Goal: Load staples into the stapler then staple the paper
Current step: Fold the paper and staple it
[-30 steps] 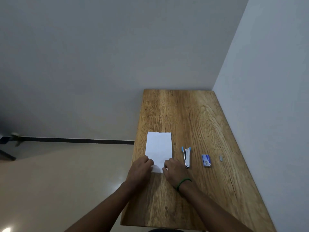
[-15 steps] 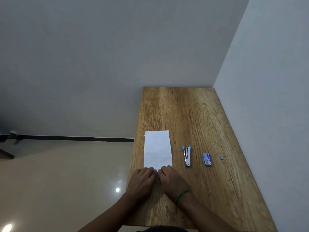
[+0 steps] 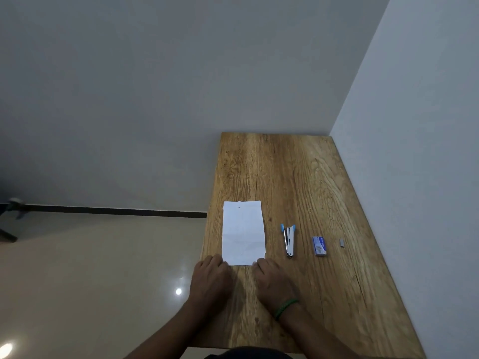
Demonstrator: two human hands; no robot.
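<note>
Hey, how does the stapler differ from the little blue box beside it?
The stapler is long, slim and silver with blue tips; the staple box is short, blocky and blue-white. The stapler is spread in a narrow V; the staple box is one compact block. The stapler lies nearer the paper, the staple box further right. Both lie on the table, untouched.

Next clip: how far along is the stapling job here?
Done: the white paper sheet lies flat on the wooden table. In hand: left hand and right hand sit at its near corners. Left: the blue-tipped metal stapler, the blue staple box and the small grey staple strip lie untouched, so loading and stapling remain.
</note>
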